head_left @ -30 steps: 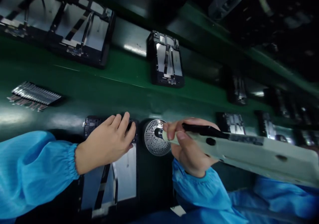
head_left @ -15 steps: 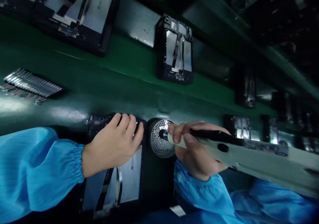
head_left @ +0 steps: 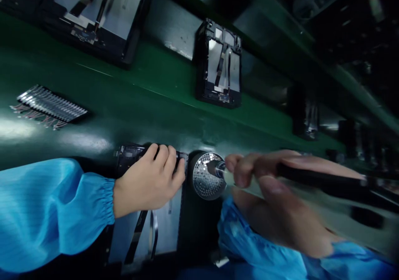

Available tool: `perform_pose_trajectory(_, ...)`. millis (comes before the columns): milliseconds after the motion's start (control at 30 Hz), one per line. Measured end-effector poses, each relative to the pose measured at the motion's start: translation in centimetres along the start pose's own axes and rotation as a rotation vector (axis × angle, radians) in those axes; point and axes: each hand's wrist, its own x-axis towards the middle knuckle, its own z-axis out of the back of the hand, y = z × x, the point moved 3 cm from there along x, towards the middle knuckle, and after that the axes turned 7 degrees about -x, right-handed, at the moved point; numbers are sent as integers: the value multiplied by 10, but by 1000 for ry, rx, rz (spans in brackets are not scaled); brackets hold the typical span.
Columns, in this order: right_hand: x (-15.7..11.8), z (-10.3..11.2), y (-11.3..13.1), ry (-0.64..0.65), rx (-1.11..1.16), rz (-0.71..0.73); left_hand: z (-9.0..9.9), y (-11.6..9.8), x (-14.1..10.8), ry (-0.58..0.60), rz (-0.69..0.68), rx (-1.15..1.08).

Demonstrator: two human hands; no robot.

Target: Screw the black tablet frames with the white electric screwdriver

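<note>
My left hand [head_left: 151, 179] lies across the top end of an opened tablet [head_left: 168, 226], its fingers bent together over the edge and the thumb hidden. The tablet's dark frame, pale inner panel and black flex cables show below the hand. In my right hand [head_left: 277, 197] is an electric screwdriver [head_left: 333, 213] with a pale body and black lever, fingers wrapped near its front end. Its dark tip is over a round metal screw dish [head_left: 207, 190] with a dotted surface, just right of the tablet. Whether a screw is on the tip cannot be made out.
Behind, a stack of opened device frames [head_left: 220, 68] stands on the green bench [head_left: 156, 109], with larger ones [head_left: 109, 22] at upper left. A row of small metallic parts with wires [head_left: 51, 105] lies at left. More dark frames [head_left: 307, 114] recede rightward.
The screwdriver and right hand look larger and closer, having swung slightly right, with the tip still at the dish. My left hand stays on the tablet; the view has shifted slightly.
</note>
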Motion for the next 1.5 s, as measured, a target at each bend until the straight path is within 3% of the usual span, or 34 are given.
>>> perform_pose_trajectory(167,11,-21,2,103,53,47,0,-1,1,-26,2,-10)
perform_pose_trajectory(467,6,-22,-6,13,-42,41,0,-3,1,-46,31,-46)
perform_pose_trajectory(633,10,-18,-6,121,-71,-26,0,-4,2,-57,47,-103)
perform_pose_trajectory(767,11,-19,-8,115,-35,-45,2,-3,2,-54,50,-84)
perform_pose_trajectory(933,11,-29,-15,79,126,74,1,-3,2,-28,10,1)
perform_pose_trajectory(1233,-7,10,-32,-57,143,119,-2,-1,-1,-13,-27,38)
perform_pose_trajectory(1500,-17,6,-37,16,144,103,0,0,0,0,-27,24)
